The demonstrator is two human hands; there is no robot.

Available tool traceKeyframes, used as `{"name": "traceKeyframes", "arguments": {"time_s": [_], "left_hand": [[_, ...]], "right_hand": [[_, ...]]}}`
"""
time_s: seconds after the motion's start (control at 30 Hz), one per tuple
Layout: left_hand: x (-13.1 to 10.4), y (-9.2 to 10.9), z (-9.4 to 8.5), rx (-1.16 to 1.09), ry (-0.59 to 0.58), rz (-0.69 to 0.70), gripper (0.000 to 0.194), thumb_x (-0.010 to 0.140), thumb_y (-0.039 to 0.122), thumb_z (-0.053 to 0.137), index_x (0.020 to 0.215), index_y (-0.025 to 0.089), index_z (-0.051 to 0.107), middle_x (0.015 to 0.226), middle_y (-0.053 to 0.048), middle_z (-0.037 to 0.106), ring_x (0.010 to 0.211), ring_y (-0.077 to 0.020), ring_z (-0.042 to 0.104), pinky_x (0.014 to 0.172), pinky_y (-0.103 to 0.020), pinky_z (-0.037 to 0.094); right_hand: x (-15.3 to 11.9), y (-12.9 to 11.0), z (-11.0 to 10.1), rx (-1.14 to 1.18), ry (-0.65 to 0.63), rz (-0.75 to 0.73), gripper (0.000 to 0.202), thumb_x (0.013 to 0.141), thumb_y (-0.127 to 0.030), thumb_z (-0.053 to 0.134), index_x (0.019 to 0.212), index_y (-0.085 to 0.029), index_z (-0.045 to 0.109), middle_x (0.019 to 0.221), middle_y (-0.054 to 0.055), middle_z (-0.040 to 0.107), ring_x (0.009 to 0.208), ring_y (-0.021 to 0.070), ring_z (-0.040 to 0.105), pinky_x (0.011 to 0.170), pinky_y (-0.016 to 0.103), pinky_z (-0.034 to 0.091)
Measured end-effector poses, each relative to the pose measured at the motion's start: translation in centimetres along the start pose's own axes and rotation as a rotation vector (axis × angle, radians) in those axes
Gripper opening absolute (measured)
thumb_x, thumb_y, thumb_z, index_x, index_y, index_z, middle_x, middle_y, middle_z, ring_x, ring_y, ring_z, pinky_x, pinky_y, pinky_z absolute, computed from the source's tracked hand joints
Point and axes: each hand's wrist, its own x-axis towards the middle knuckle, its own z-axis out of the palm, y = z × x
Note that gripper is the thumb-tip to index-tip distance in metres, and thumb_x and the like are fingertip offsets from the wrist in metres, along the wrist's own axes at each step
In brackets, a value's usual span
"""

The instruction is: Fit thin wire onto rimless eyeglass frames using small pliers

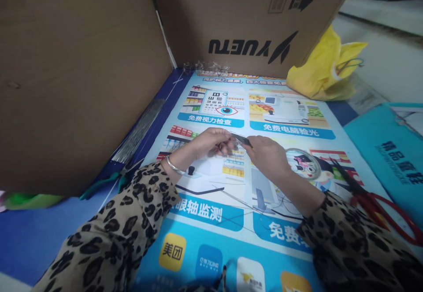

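My left hand [214, 142], with a silver bangle on its wrist, pinches a small piece of thin wire [238, 145] between thumb and fingers. From the right, my right hand [269, 156] is closed around a pair of pliers [242, 139]. Only the dark jaws of the pliers show, and they meet the wire piece at my left fingertips. My palm hides the handles. Beneath both hands lies a printed poster sheet [246, 129]. Loose thin wires [231, 197] are spread on it, below the hands.
Tall cardboard panels [244, 14] stand behind and at left. Red-handled scissors [380, 208] and a clear round ring [317, 166] lie at right, near a blue shoebox [386, 146] and yellow bag [317, 72]. Silver wires [140, 129] and a teal-handled tool [102, 185] lie left. Small wire pieces [214, 67] sit behind.
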Motion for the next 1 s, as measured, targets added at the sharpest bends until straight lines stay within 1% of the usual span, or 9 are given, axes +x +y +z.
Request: {"name": "traceKeyframes", "arguments": {"time_s": [0.13, 0.3, 0.47, 0.7, 0.83, 1.0], "left_hand": [[0.04, 0.02, 0.18, -0.026, 0.045, 0.045, 0.011, 0.08, 0.021, 0.054, 0.078, 0.012, 0.059, 0.062, 0.001, 0.055, 0.043, -0.0032, 0.046, 0.042, -0.019, 0.033], [0.16, -0.18, 0.37, 0.02, 0.104, 0.08, 0.014, 0.08, 0.023, 0.053, 0.077, 0.013, 0.062, 0.051, 0.005, 0.044, 0.04, -0.0035, 0.041, 0.042, -0.02, 0.029], [0.23, -0.37, 0.25, 0.083, 0.135, 0.065, 0.012, 0.076, 0.014, 0.05, 0.078, 0.014, 0.062, 0.045, 0.005, 0.044, 0.039, -0.0039, 0.038, 0.042, -0.019, 0.027], [0.17, -0.09, 0.28, 0.138, 0.184, 0.038, 0.014, 0.075, 0.016, 0.048, 0.08, 0.015, 0.061, 0.042, 0.006, 0.042, 0.036, -0.0044, 0.034, 0.038, -0.018, 0.02], [0.11, 0.16, 0.54, 0.133, 0.185, 0.025, 0.009, 0.075, 0.015, 0.049, 0.075, 0.016, 0.058, 0.042, 0.007, 0.041, 0.035, -0.0042, 0.034, 0.038, -0.017, 0.022], [0.03, 0.3, 0.68, 0.151, 0.178, 0.022, 0.007, 0.077, 0.016, 0.05, 0.075, 0.016, 0.056, 0.043, 0.007, 0.043, 0.035, -0.0033, 0.034, 0.039, -0.017, 0.024]], "right_hand": [[0.15, -0.06, -0.09, 0.053, -0.058, 0.037, 0.029, 0.089, -0.041, 0.042, 0.087, -0.018, 0.058, 0.08, 0.005, 0.064, 0.074, 0.0176, 0.056, 0.058, 0.027, 0.027], [0.32, -0.11, -0.27, 0.082, -0.116, 0.062, 0.028, 0.089, -0.04, 0.041, 0.089, -0.019, 0.058, 0.082, 0.004, 0.064, 0.075, 0.0175, 0.057, 0.057, 0.027, 0.027], [0.32, -0.06, -0.38, 0.081, -0.127, 0.056, 0.028, 0.089, -0.04, 0.039, 0.089, -0.018, 0.058, 0.082, 0.005, 0.064, 0.075, 0.0177, 0.056, 0.058, 0.027, 0.027], [0.34, 0.36, -0.45, 0.032, -0.059, -0.023, 0.028, 0.088, -0.039, 0.041, 0.086, -0.017, 0.058, 0.078, 0.006, 0.061, 0.076, 0.0189, 0.052, 0.063, 0.029, 0.027], [0.29, 0.41, -0.5, -0.039, -0.004, -0.068, 0.028, 0.088, -0.039, 0.042, 0.085, -0.017, 0.059, 0.076, 0.007, 0.06, 0.075, 0.02, 0.05, 0.064, 0.031, 0.024], [0.24, 0.45, -0.35, -0.069, 0.019, -0.091, 0.029, 0.088, -0.039, 0.042, 0.085, -0.016, 0.059, 0.074, 0.007, 0.059, 0.073, 0.0198, 0.048, 0.063, 0.031, 0.021]]}}
